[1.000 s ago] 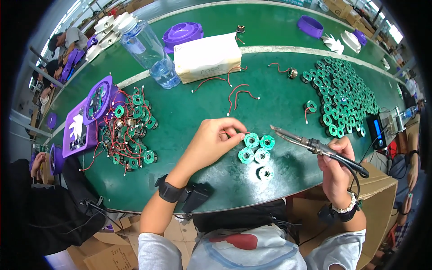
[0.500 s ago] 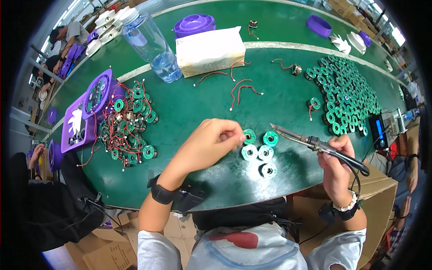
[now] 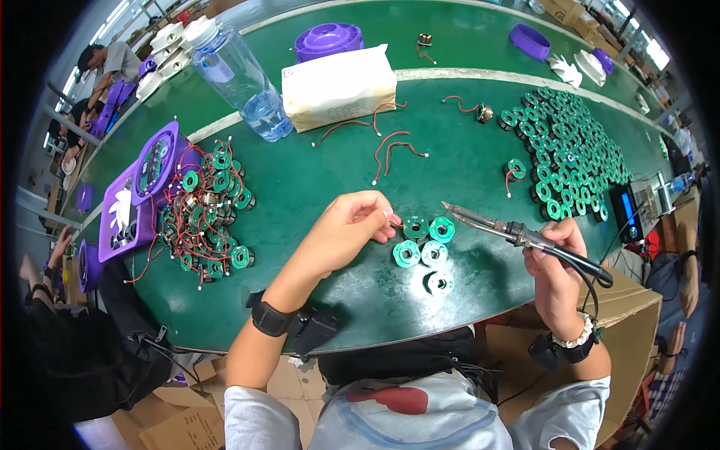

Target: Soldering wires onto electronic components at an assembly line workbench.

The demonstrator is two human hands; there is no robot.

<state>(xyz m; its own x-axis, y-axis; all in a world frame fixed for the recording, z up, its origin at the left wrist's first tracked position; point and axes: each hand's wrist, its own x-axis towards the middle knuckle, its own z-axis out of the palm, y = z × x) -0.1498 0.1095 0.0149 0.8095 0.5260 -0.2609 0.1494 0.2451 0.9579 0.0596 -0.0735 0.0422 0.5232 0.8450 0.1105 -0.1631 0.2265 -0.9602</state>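
Note:
My left hand point(image 3: 352, 229) is closed in a pinch, with a bit of red wire point(image 3: 396, 222) showing at the fingertips. Just beside those fingertips lies a green ring-shaped circuit board point(image 3: 415, 228). Several more such boards point(image 3: 407, 254) form a small cluster in front of me, the nearest one catching bright light. In my right hand point(image 3: 556, 259) is a soldering iron point(image 3: 517, 232), gripped by its handle. Its tip points left and hangs above the table, close to the upper right board point(image 3: 442, 229) but apart from it.
Left of me lies a heap of wired boards point(image 3: 206, 214) beside a purple basket point(image 3: 120, 241). Many boards point(image 3: 574, 157) spread at the right, near a soldering station point(image 3: 628, 214). Loose red wires point(image 3: 390, 154), a paper-wrapped block point(image 3: 337, 88) and a water bottle point(image 3: 244, 82) are farther back.
My left hand has drawn slightly back from the upper left board, and red wire now shows at its fingertips. The view has shifted a little; the soldering iron keeps nearly the same pose.

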